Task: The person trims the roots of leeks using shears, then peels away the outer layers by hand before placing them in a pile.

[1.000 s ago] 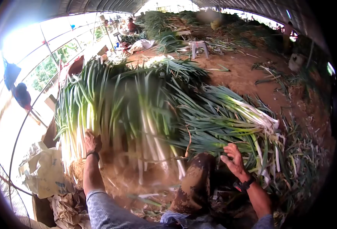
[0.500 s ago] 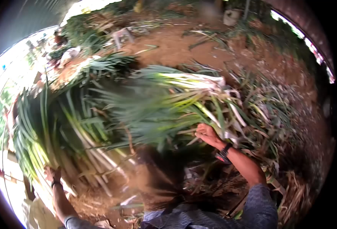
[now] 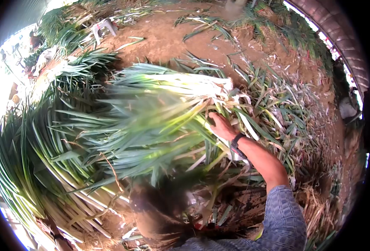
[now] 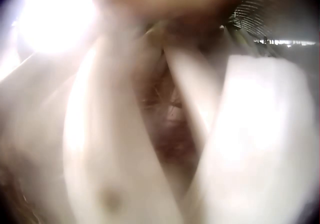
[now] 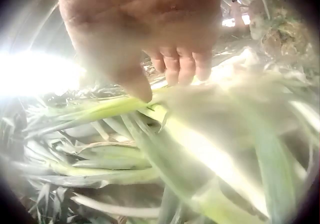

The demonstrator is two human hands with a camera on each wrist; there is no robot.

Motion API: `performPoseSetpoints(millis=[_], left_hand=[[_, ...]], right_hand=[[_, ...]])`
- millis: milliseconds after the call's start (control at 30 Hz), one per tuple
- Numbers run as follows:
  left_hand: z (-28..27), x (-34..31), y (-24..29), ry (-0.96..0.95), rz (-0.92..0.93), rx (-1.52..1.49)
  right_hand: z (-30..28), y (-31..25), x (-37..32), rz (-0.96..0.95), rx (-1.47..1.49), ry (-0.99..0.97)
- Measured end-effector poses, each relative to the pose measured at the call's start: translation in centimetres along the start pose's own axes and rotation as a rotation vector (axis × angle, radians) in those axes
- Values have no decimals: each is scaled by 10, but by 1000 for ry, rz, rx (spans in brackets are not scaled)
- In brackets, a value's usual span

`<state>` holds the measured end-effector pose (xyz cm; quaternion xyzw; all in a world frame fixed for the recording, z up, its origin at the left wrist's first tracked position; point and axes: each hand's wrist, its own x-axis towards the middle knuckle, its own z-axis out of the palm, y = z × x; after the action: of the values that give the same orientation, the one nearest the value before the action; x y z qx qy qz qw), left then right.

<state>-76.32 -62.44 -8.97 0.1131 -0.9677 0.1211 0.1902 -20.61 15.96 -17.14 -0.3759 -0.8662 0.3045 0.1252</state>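
Note:
My right hand (image 3: 222,126) reaches over a pile of long green onions (image 3: 168,81), at the white stalk ends. In the right wrist view its fingers (image 5: 186,66) point down, spread from the thumb, whose tip is right at a pale green onion stalk (image 5: 205,156). At the lower left of the head view, my dark, partly shown left hand (image 3: 47,224) is at the white lower stalks of an upright row of green onions (image 3: 24,167). In the left wrist view, thick white stalks (image 4: 115,134) fill the picture, blurred, and the left fingers cannot be made out.
Loose leaves and trimmings (image 3: 285,113) litter the ground on the right. A knee (image 3: 151,213) is between the upright row and the pile. Farther off are bare brown soil (image 3: 151,31), a plastic stool (image 3: 103,29) and more heaps of green onions (image 3: 61,27).
The head view has turned right and down. My right hand has moved from above the knee forward onto the pile's stalk ends. The left hand stays at the upright row, now near the view's edge.

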Motion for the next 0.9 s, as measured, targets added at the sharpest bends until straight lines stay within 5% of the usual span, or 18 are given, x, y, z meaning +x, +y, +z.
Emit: performPoseSetpoints(millis=[133,200,467,500,767,900], left_hand=[[-10,-6,-3,17,-30,43],[-12,-11,-5,22,-37,65],[-19,-12,6,47,-39,112],[-19,-12,8,45,-36,109],[-11,-8,14,50,-14,112],[-1,-19,36,260,50,241]], right_hand=[[46,-4,68,-155,-414,-138],[70,0,97,-318,-559,-41],[80,-25,150,-262,-508,-275],[80,-25,146,-437,-558,-66],[49,-56,61,-531,-267,-156],[18,-120,16,-695,-75,75]])
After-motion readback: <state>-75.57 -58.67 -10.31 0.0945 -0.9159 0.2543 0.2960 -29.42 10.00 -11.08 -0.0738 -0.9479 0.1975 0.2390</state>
